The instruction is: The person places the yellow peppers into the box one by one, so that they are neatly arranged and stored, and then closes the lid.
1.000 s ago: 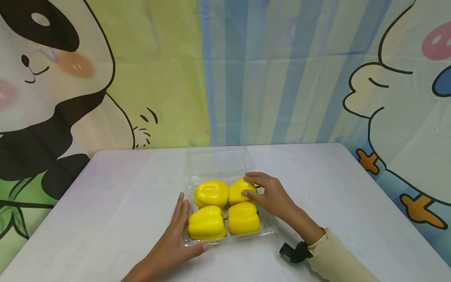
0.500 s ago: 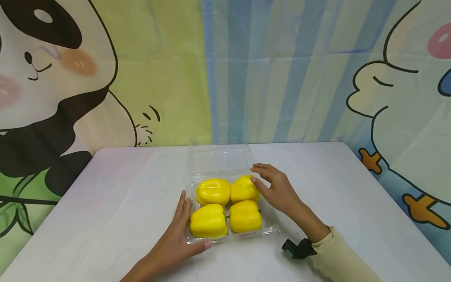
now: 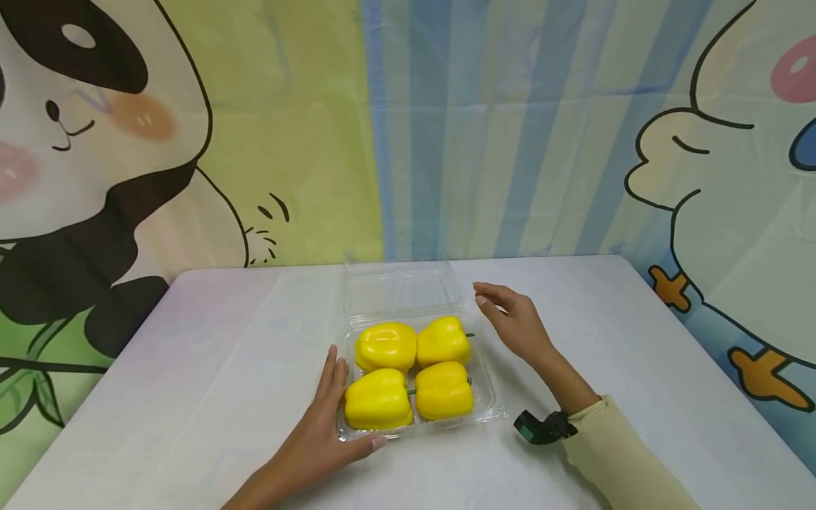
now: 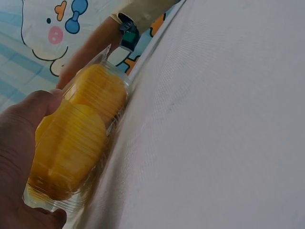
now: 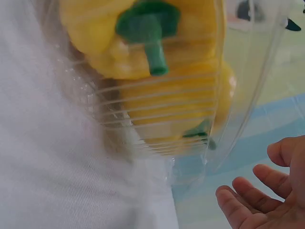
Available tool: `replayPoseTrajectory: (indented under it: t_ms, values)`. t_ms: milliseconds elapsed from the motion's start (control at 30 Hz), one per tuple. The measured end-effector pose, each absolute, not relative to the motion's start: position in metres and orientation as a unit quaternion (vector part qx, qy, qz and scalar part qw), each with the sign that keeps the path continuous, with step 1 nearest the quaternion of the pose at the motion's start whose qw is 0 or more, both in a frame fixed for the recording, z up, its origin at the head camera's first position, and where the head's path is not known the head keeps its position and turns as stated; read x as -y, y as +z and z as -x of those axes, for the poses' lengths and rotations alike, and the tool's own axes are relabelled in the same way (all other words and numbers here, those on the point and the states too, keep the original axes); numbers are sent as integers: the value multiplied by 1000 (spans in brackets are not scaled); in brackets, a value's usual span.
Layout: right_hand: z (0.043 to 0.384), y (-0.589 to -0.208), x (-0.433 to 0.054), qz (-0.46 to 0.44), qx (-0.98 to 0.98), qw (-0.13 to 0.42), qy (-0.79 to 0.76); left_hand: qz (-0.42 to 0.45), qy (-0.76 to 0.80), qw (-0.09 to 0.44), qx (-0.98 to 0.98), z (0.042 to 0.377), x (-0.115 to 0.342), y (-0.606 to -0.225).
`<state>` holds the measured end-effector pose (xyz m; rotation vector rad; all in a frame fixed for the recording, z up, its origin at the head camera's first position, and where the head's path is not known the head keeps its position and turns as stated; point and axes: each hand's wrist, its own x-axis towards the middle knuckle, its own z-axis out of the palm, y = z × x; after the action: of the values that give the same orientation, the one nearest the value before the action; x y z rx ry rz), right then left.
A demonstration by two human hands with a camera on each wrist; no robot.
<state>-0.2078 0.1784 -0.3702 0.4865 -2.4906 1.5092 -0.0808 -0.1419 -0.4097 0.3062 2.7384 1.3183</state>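
Several glossy yellow bell peppers (image 3: 379, 400) with green stems lie in two rows in a clear plastic clamshell box (image 3: 487, 398). Its lid (image 3: 403, 292) is folded back toward the far table edge. My left hand (image 3: 319, 428) spans the box's near left corner, with fairly straight fingers along the left side and the thumb at the front edge. In the left wrist view the thumb (image 4: 44, 104) touches the box wall. Right of the box, my right hand (image 3: 515, 322) is raised with loosely bent fingers and nothing in them. The right wrist view shows that hand (image 5: 271, 195) apart from the box.
A white cloth covers the table (image 3: 191, 375), whose far edge meets a cartoon-printed curtain (image 3: 497, 127). On the right wrist sits a black camera mount (image 3: 543, 428), close above the tabletop.
My right hand has let go of the far right bell pepper and moved up and to the right, away from the box. The left hand keeps its place at the corner.
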Motion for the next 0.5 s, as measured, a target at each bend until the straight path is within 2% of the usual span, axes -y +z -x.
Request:
replayPoseTrajectory:
  t_ms: [500]
  values:
    - [252, -391, -180, -76, 773, -71, 626, -111, 424, 45, -898, 81, 142, -409]
